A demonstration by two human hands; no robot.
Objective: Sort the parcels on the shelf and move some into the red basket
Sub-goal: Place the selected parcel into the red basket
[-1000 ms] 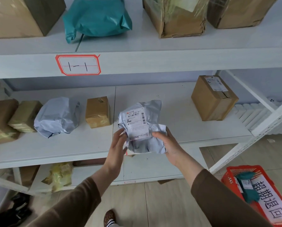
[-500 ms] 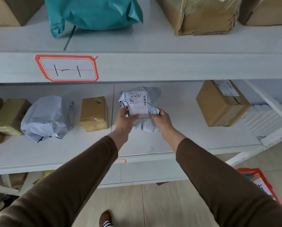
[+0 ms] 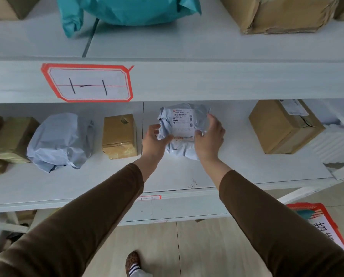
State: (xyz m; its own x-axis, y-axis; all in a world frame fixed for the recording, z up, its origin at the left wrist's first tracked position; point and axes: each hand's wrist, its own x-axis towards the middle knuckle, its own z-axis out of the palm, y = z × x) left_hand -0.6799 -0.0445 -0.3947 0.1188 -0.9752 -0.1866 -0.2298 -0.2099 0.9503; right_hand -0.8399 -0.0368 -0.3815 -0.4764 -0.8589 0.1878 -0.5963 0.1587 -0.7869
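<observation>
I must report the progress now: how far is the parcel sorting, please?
Done: the red basket on the floor already holds at least one teal item.
In hand: the left hand and right hand sit on the grey labelled poly mailer on the middle shelf.
Left: another grey bag, a small taped box and a cardboard box remain there, apparently unsorted.

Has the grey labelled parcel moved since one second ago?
Yes. The parcel went from in front of the shelf onto it, between both hands.
</observation>
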